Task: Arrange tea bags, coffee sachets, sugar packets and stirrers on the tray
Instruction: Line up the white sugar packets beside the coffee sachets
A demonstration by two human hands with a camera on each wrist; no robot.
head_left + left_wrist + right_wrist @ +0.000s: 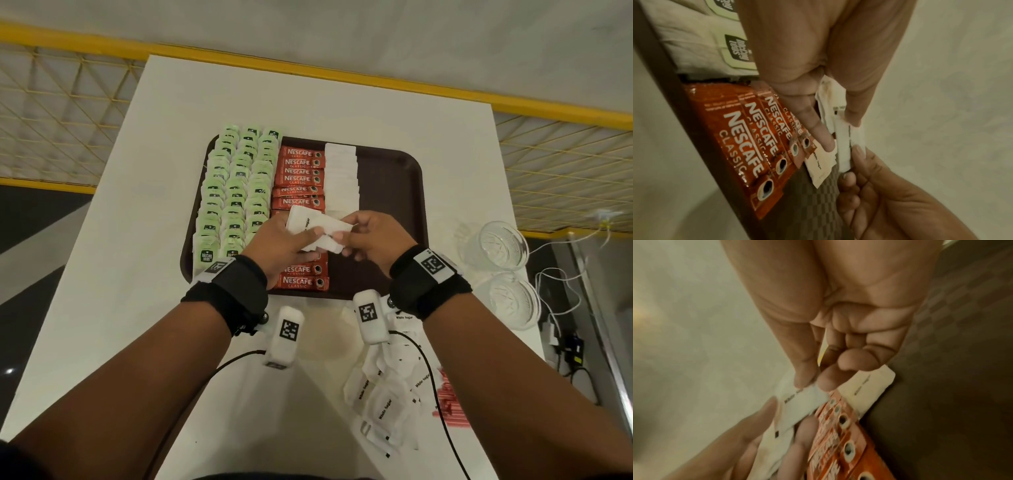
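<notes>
A dark brown tray [394,192] holds green tea bags [233,192] in columns on the left, red coffee sachets [301,178] in the middle, and a row of white sugar packets [340,174] to their right. Above the tray's near part, my left hand [291,240] holds a small stack of white sugar packets [311,222]. My right hand [363,233] pinches one packet [334,236] of that stack between thumb and forefinger. In the left wrist view the stack [838,133] sits between my thumb and fingers. The right wrist view shows the pinched packet [803,399] over the sachets [838,434].
Loose sugar packets [387,394] lie on the white table [137,308] near my right forearm, with red stirrers [448,401] beside them. Two glass bowls [496,246] stand at the table's right edge. Cables [555,308] hang off to the right. A yellow railing [308,68] runs beyond.
</notes>
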